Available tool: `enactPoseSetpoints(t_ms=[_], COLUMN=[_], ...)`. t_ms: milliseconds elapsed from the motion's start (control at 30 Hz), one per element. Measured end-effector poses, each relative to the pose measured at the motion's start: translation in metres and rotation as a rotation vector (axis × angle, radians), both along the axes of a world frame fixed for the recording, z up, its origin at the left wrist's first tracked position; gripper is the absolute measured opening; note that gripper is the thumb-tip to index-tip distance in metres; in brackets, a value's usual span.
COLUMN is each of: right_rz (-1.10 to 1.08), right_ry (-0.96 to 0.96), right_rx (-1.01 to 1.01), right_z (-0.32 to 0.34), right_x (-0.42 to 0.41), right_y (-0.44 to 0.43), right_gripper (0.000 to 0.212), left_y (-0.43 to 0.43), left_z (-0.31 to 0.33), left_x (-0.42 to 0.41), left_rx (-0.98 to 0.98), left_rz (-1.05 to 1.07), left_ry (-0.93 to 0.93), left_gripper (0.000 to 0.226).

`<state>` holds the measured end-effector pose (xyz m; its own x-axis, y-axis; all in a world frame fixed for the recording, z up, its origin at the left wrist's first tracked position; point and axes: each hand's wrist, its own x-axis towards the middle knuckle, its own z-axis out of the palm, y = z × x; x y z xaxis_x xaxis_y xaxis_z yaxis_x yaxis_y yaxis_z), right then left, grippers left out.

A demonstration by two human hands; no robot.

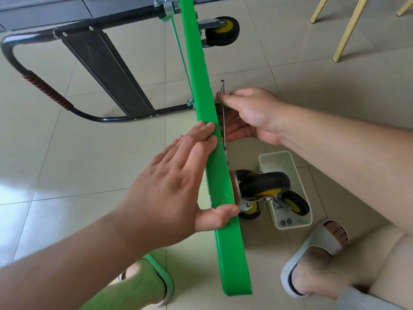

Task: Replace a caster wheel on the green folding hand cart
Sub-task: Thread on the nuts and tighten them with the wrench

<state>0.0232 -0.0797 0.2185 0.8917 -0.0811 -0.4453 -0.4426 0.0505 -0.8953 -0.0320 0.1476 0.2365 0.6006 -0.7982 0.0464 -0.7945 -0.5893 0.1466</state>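
Cart: your green cart (201,86) stands on edge, its top cut off.
Your left hand (178,175): flat, fingers straight, on its rim.
Your right hand (252,113): curled round a metal tool (222,85), whose lower end is hidden.
Caster wheel (263,182): on the cart's underside, beside the basket (288,162).

The left arm is stretched forward, the left hand (176,182) laid flat, fingers straight, thumb spread wide. The right hand (252,115) is curled, a metal tool (222,86) pinched between thumb and fingertips.
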Motion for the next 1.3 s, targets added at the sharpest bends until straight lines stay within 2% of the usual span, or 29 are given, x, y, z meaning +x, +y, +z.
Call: enactPoseSetpoints(t_ms=[100, 333, 533, 667, 833, 933, 1000, 1133, 1233, 1300], right_rz=[-0.006, -0.013, -0.093, -0.117, 0.169, 0.318, 0.407, 0.585, 0.554, 0.566], right_ry=[0.042, 0.021, -0.103, -0.203, -0.267, -0.212, -0.162, 0.037, 0.079, 0.086], right_rx=[0.005, -0.065, -0.15, -0.382, -1.003, -1.165, -1.183, -1.149, -1.043, -1.043], right_z=[-0.001, -0.003, 0.016, 0.015, -0.004, -0.031, -0.054, -0.09, -0.111, -0.129], right_x=[0.001, 0.002, -0.004, -0.013, -0.045, -0.066, -0.078, -0.106, -0.127, -0.137], right_y=[0.0, 0.004, -0.018, -0.037, -0.052, -0.058, -0.064, -0.069, -0.069, -0.066], right_gripper=[0.026, 0.031, 0.022, 0.024, 0.026, 0.024, 0.024, 0.011, 0.018, 0.022], left_y=[0.0, 0.001, 0.001, 0.0, 0.0, -0.001, 0.0, 0.001, 0.002, 0.002], left_z=[0.0, -0.001, -0.002, -0.002, -0.001, 0.0, 0.0, -0.001, -0.002, -0.002], left_x=[0.0, 0.0, 0.001, 0.001, 0.0, -0.001, -0.001, 0.001, 0.001, 0.001], left_rx=[-0.012, -0.005, -0.021, -0.027, -0.01, -0.019, -0.02, -0.017, -0.028, -0.035], left_rz=[0.001, -0.008, -0.017, -0.025, -0.023, -0.022, -0.019, -0.017, -0.019, -0.019], left_ry=[0.001, -0.027, -0.037, -0.048, -0.046, -0.047, -0.045, -0.033, -0.026, -0.017], left_gripper=[0.108, 0.109, 0.108, 0.107, 0.106, 0.105, 0.106, 0.107, 0.107, 0.107])
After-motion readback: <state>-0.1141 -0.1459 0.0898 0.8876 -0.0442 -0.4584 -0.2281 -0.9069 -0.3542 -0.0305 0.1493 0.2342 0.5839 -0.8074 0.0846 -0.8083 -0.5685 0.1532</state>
